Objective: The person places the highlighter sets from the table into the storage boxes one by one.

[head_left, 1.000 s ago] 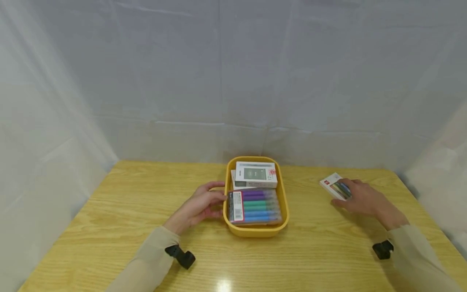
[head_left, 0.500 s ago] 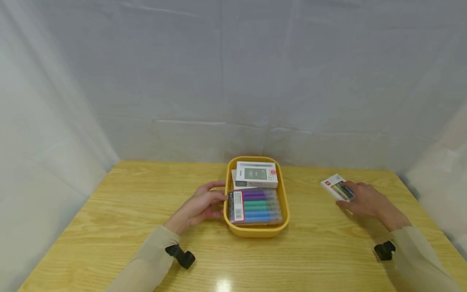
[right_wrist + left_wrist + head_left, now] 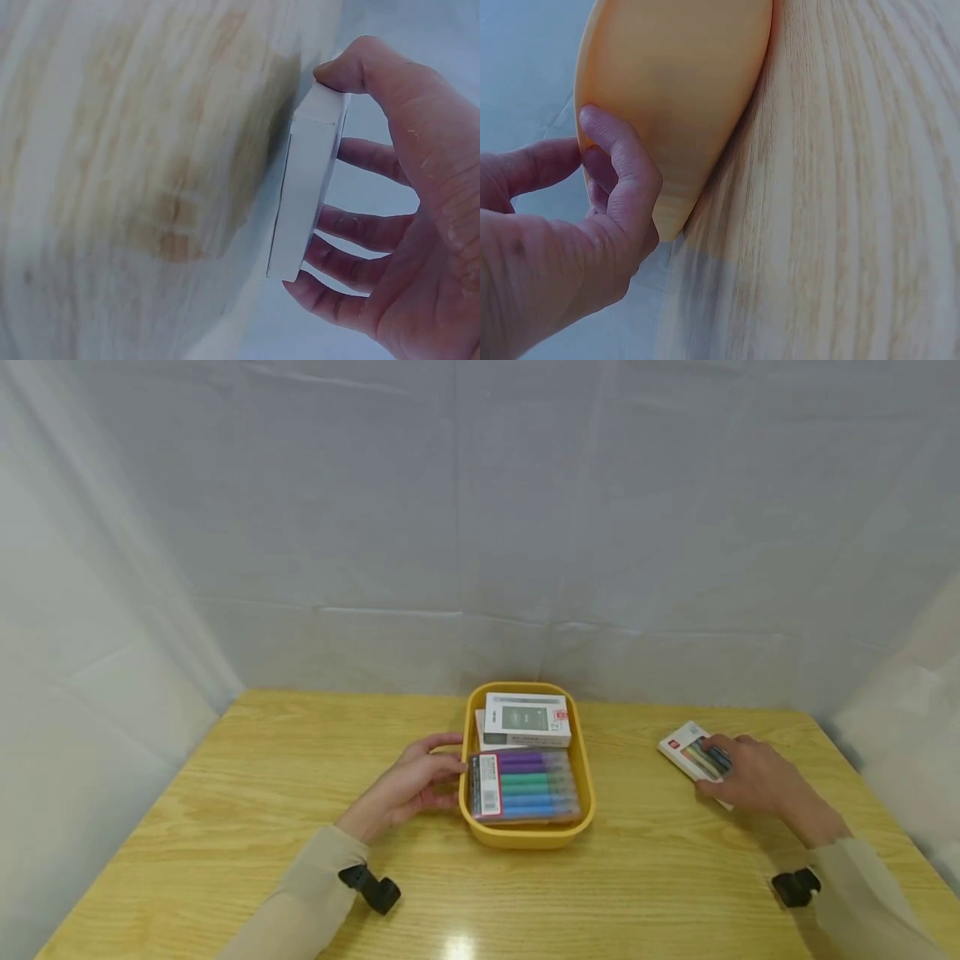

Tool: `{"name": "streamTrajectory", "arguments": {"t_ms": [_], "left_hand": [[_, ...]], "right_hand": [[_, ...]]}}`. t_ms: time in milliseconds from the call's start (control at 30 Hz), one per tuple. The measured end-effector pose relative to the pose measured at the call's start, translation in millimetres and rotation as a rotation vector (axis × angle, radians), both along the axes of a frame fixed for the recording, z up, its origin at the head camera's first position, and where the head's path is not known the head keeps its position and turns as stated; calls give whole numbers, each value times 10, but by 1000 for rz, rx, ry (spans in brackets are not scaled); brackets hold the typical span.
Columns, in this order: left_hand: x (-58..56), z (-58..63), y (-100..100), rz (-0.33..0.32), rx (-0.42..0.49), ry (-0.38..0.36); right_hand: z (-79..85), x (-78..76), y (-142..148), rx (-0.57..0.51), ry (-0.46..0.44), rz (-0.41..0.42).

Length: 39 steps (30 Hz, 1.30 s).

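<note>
A yellow plastic basket (image 3: 527, 839) stands at the middle of the table. My left hand (image 3: 411, 781) grips its left rim, the thumb tip over the edge and the fingers against the outer wall. To the right, my right hand (image 3: 761, 781) holds a small white box with coloured sticks (image 3: 685, 752) on its front. In the right wrist view the white box (image 3: 304, 187) is seen edge-on, the thumb on one end and the fingertips along its far side and other end. The hand covers its right part in the head view.
Inside the basket lie a clear pack of purple, green and blue marker pens (image 3: 532, 785) and a white box marked 12 (image 3: 527, 720), which lies over another white item. The wooden table (image 3: 315, 727) meets pale hanging sheeting (image 3: 375, 647) behind.
My right hand has shifted slightly right and towards me, and more of the box now shows, including its lower corner. My left hand and the basket have stayed put.
</note>
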<state>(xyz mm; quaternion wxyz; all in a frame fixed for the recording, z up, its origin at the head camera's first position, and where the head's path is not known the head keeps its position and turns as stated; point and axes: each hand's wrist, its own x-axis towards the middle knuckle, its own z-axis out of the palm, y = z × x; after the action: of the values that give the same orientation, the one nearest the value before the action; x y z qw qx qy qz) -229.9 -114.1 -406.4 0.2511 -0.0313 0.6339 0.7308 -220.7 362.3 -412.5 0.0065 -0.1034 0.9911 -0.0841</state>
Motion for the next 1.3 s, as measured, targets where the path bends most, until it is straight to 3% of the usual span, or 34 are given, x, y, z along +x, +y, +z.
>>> {"name": "streamTrajectory", "arguments": {"t_ms": [333,900,1300], "left_hand": [[10,5,-2,-2,-3,2],[10,5,-4,0,-13,4],[6,10,-6,-1,-10,-4]], "right_hand": [[124,131,-119,-37,102,14],[439,316,-491,-23,275,133],[510,343,-657,-33,319,186]]}}
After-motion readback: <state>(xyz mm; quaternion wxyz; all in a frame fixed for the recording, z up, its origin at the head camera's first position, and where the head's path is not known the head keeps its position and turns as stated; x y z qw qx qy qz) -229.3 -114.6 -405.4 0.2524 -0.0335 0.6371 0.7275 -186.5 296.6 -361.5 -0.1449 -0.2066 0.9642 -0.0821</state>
